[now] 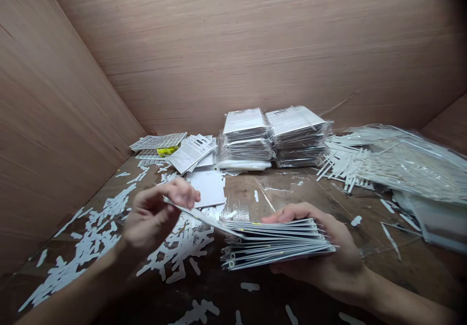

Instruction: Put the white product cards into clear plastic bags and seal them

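Crosswise packet stack (277, 242) in right hand (321, 252); top packet (200, 219) angled up-left, pinched by left hand (156, 213); hands apart.

Bagged stacks (245, 137) at table (270, 193) back; loose strips (87, 237) left, bundled strips (379, 162) right.

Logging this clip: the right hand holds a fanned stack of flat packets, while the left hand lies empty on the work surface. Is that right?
Not quite: in the head view, the left hand is raised and holding the end of the top packet, lifted off the stack. The right hand does hold the fanned stack of flat packets.
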{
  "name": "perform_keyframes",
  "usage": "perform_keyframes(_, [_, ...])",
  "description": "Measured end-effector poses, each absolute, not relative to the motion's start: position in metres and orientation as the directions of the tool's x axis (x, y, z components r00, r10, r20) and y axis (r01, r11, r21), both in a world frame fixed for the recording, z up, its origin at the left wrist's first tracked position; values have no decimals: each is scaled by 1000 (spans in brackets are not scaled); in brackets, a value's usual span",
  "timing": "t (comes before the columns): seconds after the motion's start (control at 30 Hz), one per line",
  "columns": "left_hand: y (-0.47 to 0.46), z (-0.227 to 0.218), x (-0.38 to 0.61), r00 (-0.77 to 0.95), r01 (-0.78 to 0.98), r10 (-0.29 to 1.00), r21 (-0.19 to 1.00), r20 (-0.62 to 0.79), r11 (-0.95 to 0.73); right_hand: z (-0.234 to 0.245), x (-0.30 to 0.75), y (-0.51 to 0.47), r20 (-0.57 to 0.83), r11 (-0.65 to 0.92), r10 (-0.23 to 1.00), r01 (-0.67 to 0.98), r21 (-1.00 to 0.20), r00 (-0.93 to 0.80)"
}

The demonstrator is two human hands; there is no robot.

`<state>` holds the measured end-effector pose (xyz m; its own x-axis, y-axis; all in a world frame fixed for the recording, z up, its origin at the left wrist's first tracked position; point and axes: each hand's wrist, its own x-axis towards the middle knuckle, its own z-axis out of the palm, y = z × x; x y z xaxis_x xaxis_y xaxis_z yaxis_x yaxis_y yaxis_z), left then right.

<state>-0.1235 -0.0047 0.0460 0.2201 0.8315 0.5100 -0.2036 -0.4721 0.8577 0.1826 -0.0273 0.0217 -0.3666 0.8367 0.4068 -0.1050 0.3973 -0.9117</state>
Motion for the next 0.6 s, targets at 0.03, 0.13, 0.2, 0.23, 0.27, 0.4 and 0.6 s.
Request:
perform_keyframes(0.03, [3, 51, -128, 194, -227, 843, 859, 501, -459, 22, 182, -27, 408, 397, 838, -108, -911, -362])
perform_keyframes(0.13, [21, 68, -137, 91, -276, 892, 872, 442, -404, 23, 182, -27, 415, 406, 837, -104, -908, -357])
perform_keyframes(0.2, [28, 74, -135, 91, -276, 904, 883, 418, -380, 21, 183, -27, 420, 415, 836, -96, -905, -352])
perform_keyframes(0.23, [31, 75, -132, 117, -276, 903, 887, 413, -370, 20, 183, -27, 422, 418, 836, -93, -904, -351])
perform_keyframes(0.27, [35, 74, -126, 150, -279, 902, 893, 405, -354, 18, 184, -28, 423, 419, 835, -91, -903, -352])
perform_keyframes(0.4, [50, 60, -93, 297, -301, 873, 906, 387, -298, 12, 186, -28, 403, 407, 835, -72, -911, -376])
perform_keyframes(0.6, [56, 41, -44, 594, -375, 737, 921, 322, -101, 11, 185, -28, 441, 444, 828, -76, -893, -348])
